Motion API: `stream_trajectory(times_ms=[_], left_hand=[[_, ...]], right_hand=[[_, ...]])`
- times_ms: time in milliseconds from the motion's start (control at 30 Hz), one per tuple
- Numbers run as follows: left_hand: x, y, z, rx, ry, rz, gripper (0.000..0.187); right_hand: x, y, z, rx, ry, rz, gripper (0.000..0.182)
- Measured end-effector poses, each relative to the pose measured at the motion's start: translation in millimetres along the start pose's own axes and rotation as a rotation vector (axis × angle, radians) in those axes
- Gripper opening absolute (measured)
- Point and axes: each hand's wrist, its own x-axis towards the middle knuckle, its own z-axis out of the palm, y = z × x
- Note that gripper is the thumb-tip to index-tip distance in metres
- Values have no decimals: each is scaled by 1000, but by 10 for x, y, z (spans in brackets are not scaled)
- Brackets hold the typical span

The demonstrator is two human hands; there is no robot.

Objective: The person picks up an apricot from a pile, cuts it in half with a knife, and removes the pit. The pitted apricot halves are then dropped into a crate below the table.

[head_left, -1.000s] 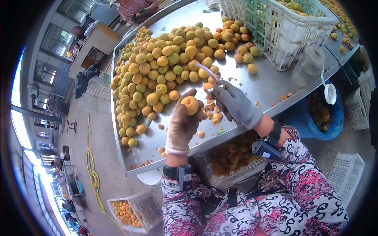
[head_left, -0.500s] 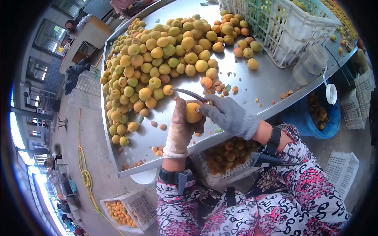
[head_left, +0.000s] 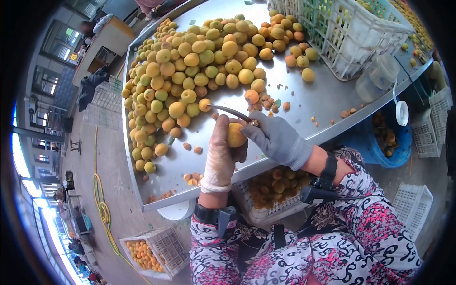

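A yellow-orange apricot [head_left: 235, 136] is gripped between the fingers and thumb of my left hand [head_left: 219, 159], which wears a whitish glove. My right hand [head_left: 280, 141], in a grey glove, is closed around a small curved knife [head_left: 230, 110]. The blade points left, above the held apricot, and the right thumb rests against the fruit's right side. Beyond both hands a big heap of apricots [head_left: 190, 73] covers much of the metal table [head_left: 304, 97]. Brown apricot pits [head_left: 267, 101] and scraps lie just past my right hand.
A white crate [head_left: 354, 40] and a clear plastic jar [head_left: 377, 78] stand at the table's right. Below the edge are a crate of apricots [head_left: 278, 187] and a blue tub [head_left: 401, 149]. Another apricot crate [head_left: 166, 247] and a yellow hose [head_left: 103, 209] are on the floor.
Both hands have shifted slightly right in view, still together. The apricot looks turned a little in my left hand, and the knife stays in my right.
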Motion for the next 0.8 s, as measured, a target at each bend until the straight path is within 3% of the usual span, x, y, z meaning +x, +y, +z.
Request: stream_trajectory(times_ms=[267, 333, 400, 433, 500, 567, 633, 667, 733, 800], left_hand=[[9, 6, -36, 27, 108, -4, 42], [70, -60, -88, 57, 107, 3, 37], [149, -194, -133, 761, 226, 698, 23], [137, -204, -137, 763, 223, 700, 23], [64, -179, -125, 479, 308, 712, 14], [-80, 30, -59, 258, 340, 622, 25], [-36, 146, -272, -48, 44, 312, 31], [23, 115, -266, -47, 50, 316, 31], [164, 11, -234, -586, -89, 239, 38], [227, -10, -301, -600, -92, 175, 40]], right_hand=[[64, 179, 255, 73, 99, -8, 37], [73, 149, 219, -93, 45, 34, 37], [73, 127, 162, -169, 51, 29, 36], [82, 127, 127, -246, 50, 25, 35], [168, 307, 65, -426, 72, 114, 32], [155, 230, -71, -592, 72, 76, 31], [174, 163, -89, -257, 189, 73, 30], [157, 221, -44, -97, 163, -10, 32], [110, 191, 12, -6, 59, -38, 33], [51, 62, 4, 56, -85, -36, 36]])
